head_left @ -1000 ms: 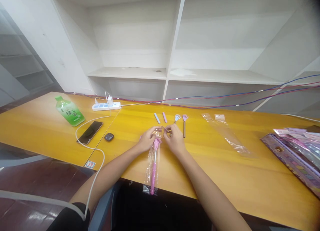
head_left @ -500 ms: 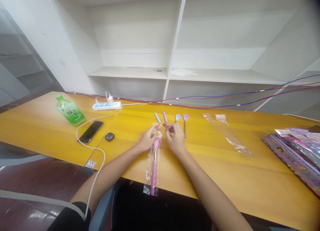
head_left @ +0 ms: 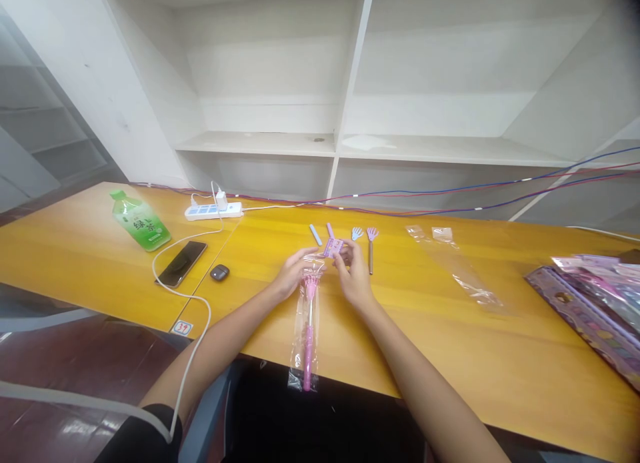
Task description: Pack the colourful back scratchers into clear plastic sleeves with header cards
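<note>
Card (head_left: 333,247) pinched in right hand (head_left: 356,269); left hand (head_left: 296,274) at top of bag (head_left: 301,329) (can't tell if gripping). Pink scratcher (head_left: 308,348) inside bag, below hands; 2 sticks (head_left: 315,235) beyond. Step: likely parting card from bag. Next move calls for a light hold on thin film.

bright light glints on the clear wrapper (head_left: 301,326).

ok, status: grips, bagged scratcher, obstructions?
Left grip at far end of bag. Right grip holds card. Pink scratcher inside bag, lower end over table edge. Card partly hides lilac tube.
</note>
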